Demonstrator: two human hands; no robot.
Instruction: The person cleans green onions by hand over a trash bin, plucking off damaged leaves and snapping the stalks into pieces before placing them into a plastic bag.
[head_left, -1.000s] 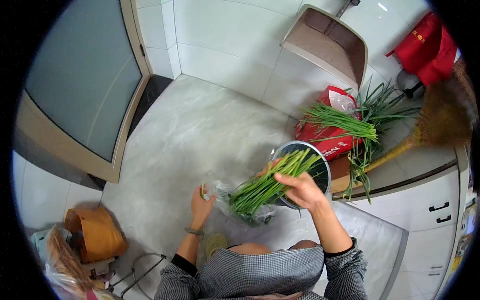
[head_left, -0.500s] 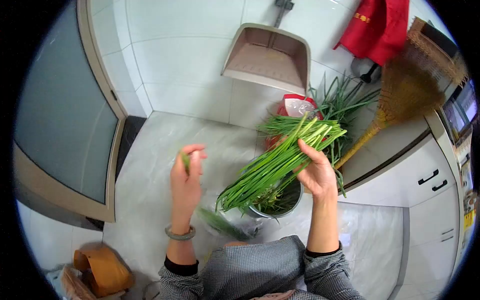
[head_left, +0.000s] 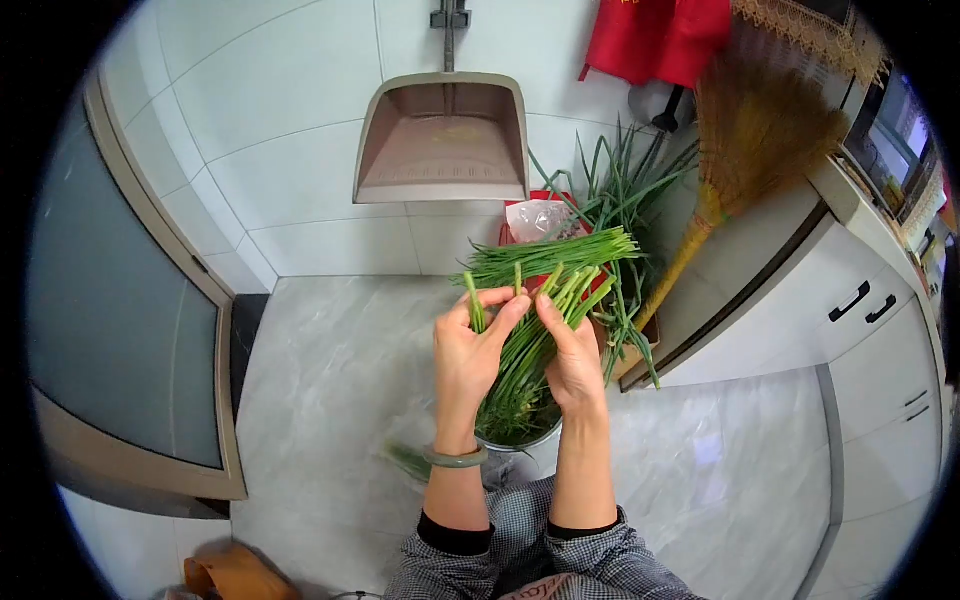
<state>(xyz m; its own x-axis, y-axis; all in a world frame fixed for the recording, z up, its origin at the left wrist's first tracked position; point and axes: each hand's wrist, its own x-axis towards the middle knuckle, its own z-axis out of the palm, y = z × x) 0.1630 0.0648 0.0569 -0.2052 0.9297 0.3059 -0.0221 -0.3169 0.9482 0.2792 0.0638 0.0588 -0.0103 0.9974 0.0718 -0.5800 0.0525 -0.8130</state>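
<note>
My right hand is closed round a bunch of long green chives, its cut ends pointing up and away from me. Close beside it, my left hand pinches a few chive stalks between thumb and fingers, the thumbs almost meeting. Below the hands stands a bucket with green trimmings inside, its rim partly covered by my wrists. Another pile of chives lies just beyond my hands, on top of something red.
A dustpan hangs on the tiled wall. Leafy green plants and a straw broom stand to the right, beside white cabinets. A glass door is at left. Some greens lie on the floor left of the bucket.
My left hand has moved right, from apart on the left to beside the right hand's bunch. The bunch has swung from slanting left to hanging more upright. The view has shifted right.
</note>
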